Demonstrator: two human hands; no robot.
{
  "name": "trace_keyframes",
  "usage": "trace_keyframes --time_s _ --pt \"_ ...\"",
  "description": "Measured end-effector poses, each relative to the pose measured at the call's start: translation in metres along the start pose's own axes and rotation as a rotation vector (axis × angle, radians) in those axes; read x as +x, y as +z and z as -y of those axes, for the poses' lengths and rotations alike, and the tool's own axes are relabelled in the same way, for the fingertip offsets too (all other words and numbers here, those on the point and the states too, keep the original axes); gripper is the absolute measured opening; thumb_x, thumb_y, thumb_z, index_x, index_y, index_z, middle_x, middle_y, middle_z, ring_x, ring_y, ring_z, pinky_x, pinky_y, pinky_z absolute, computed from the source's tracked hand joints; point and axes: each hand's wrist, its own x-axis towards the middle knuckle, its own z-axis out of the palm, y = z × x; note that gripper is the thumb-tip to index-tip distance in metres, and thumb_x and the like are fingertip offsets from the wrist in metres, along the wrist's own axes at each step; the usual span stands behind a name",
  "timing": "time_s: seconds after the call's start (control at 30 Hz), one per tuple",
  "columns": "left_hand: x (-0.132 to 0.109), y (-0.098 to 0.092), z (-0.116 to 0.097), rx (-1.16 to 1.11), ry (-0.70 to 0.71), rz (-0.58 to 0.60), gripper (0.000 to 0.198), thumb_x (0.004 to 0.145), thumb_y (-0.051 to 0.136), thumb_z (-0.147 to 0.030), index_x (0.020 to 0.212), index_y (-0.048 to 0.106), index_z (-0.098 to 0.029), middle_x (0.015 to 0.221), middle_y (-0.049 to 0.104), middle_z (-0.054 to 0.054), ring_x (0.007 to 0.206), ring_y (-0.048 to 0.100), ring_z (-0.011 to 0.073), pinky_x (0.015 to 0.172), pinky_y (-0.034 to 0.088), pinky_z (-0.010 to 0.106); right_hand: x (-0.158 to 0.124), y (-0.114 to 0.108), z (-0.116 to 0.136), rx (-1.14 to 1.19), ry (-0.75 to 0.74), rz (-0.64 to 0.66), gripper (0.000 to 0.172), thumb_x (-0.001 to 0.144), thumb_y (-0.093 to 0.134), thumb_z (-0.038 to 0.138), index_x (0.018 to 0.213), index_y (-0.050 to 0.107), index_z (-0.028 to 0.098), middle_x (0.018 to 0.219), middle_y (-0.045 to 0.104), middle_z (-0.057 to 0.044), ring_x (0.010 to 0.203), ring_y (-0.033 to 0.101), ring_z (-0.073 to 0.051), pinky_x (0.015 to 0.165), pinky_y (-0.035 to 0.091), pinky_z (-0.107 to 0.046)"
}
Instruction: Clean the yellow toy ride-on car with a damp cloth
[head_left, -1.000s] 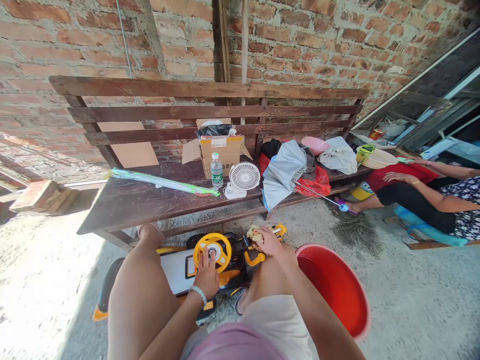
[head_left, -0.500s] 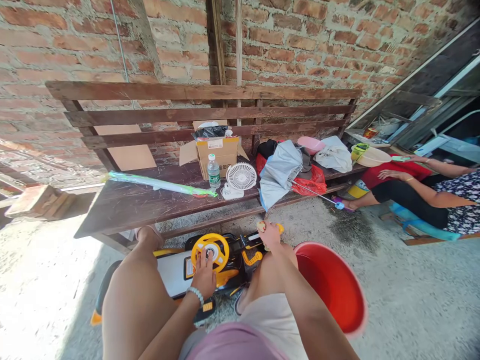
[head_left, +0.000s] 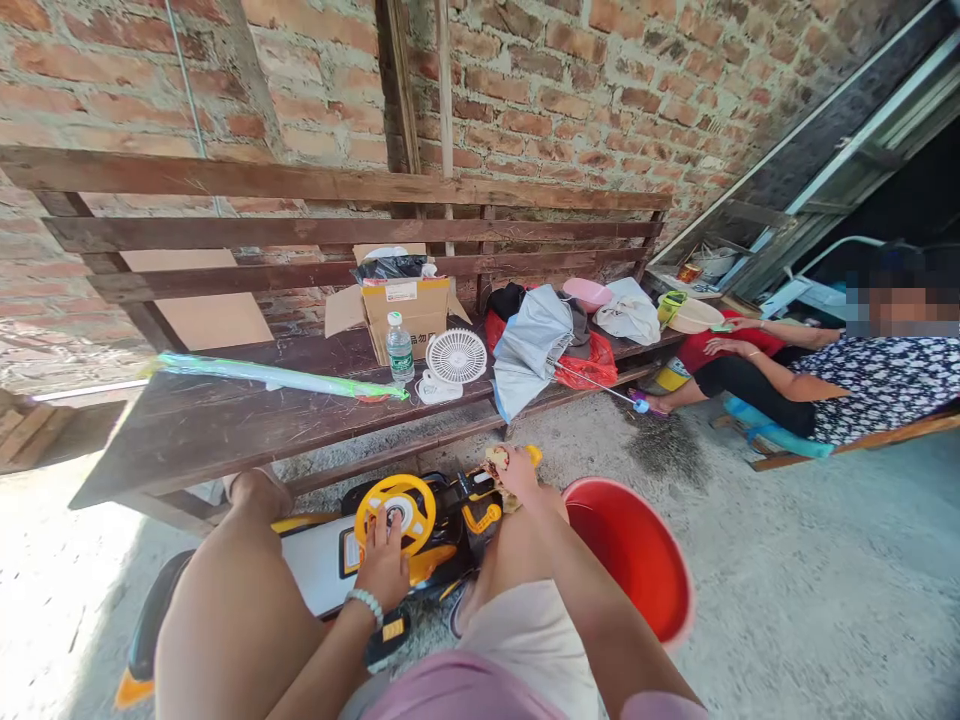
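Observation:
My left hand (head_left: 384, 570), with a beaded bracelet at the wrist, lies with fingers outstretched on the yellow steering wheel (head_left: 421, 497) of a ride-on toy car (head_left: 309, 572). The car stands between my legs and has a white, black and yellow body. In my right hand (head_left: 519, 478) is a pale lump with reddish-brown patches (head_left: 495, 458), partly covered by my fingers; its kind is unclear. That hand is closed around it, beside my knee and close to the car's yellow front parts.
A red tub (head_left: 660, 560) stands right of my leg. The wooden bench (head_left: 225, 430) bears a water bottle (head_left: 400, 352), white fan (head_left: 456, 356), cardboard box (head_left: 411, 305), folded umbrella (head_left: 529, 340) and long green-white packet (head_left: 277, 375). A person (head_left: 877, 375) sits at the right.
The view has swung right, so the bench and car appear further left and more of the seated person shows. My left hand stays on the wheel; my right still holds the pale lump.

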Motion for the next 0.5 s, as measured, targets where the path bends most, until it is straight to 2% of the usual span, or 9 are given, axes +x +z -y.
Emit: trace_keyframes --time_s 0.1,0.17,0.2,0.27,0.33,0.4,0.5 --pt "0.001 0.003 0.002 0.007 0.019 -0.046 0.085 0.088 0.061 -0.023 0.167 0.035 -0.003 0.182 0.013 0.026 0.170 0.011 0.0403 0.136 0.020 0.052 0.008 -0.012 -0.017 -0.137 0.087 -0.060 0.049 0.097 0.066 0.036 0.144 0.067 0.022 0.157 0.056 -0.020 0.152 0.041 -0.037 0.121 0.036 -0.048" --pt "0.002 0.000 -0.002 0.012 0.021 -0.031 0.086 0.087 0.061 -0.022 0.167 0.036 -0.003 0.182 0.014 0.027 0.169 0.014 0.0415 0.136 0.019 0.053 0.011 -0.011 -0.019 -0.136 0.125 -0.077 0.049 0.095 0.068 0.038 0.141 0.069 0.023 0.169 0.043 -0.019 0.161 0.027 -0.040 0.124 0.029 -0.053" --pt "0.002 -0.002 -0.004 0.023 0.015 -0.017 0.085 0.088 0.061 -0.022 0.166 0.035 -0.002 0.181 0.013 0.028 0.169 0.014 0.0423 0.136 0.019 0.054 0.011 -0.008 -0.017 -0.110 0.159 -0.073 0.050 0.094 0.068 0.037 0.142 0.068 0.023 0.171 0.039 -0.019 0.162 0.024 -0.040 0.125 0.027 -0.054" --pt "0.002 -0.006 -0.010 0.059 0.003 0.004 0.084 0.089 0.058 -0.021 0.166 0.033 0.001 0.181 0.011 0.030 0.169 0.013 0.0431 0.136 0.018 0.054 0.009 0.003 -0.007 -0.037 0.233 -0.075 0.054 0.094 0.067 0.034 0.145 0.065 0.020 0.168 0.043 -0.021 0.159 0.031 -0.040 0.125 0.027 -0.054" --pt "0.003 -0.008 -0.015 0.093 -0.011 0.016 0.085 0.089 0.057 -0.022 0.166 0.031 0.004 0.180 0.009 0.033 0.169 0.012 0.0439 0.136 0.016 0.054 0.004 0.019 0.006 0.030 0.226 -0.117 0.052 0.092 0.066 0.030 0.142 0.066 0.016 0.157 0.055 -0.023 0.151 0.043 -0.039 0.126 0.027 -0.053" --pt "0.003 -0.008 -0.018 0.111 -0.022 0.028 0.088 0.088 0.059 -0.023 0.166 0.029 0.005 0.179 0.009 0.034 0.169 0.012 0.0454 0.136 0.016 0.055 -0.003 0.038 0.020 0.101 0.116 -0.171 0.045 0.088 0.068 0.027 0.131 0.072 0.016 0.142 0.065 -0.020 0.141 0.052 -0.037 0.125 0.030 -0.052" --pt "0.003 -0.006 -0.017 0.107 -0.021 0.030 0.093 0.086 0.062 -0.026 0.166 0.028 0.005 0.180 0.009 0.034 0.168 0.013 0.0476 0.136 0.016 0.057 -0.012 0.060 0.032 0.286 -0.026 -0.233 0.036 0.080 0.073 0.024 0.115 0.077 0.019 0.122 0.072 -0.014 0.125 0.060 -0.034 0.116 0.043 -0.050"
